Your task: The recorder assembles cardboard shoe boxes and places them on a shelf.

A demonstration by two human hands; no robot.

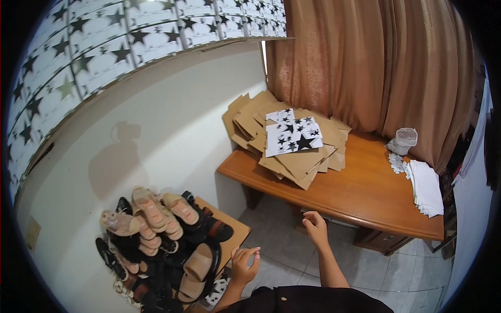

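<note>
Left hand (243,267) and right hand (317,230): empty, fingers parted; bumping shoes (172,225) left of the table (360,180) may topple them.

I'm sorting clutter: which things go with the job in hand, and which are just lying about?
Likely the job, being near:
shoes, near your empty left hand
cardboard and star sheets, on the table beyond your empty right hand

Probably lying about:
white papers
clear tub
</note>
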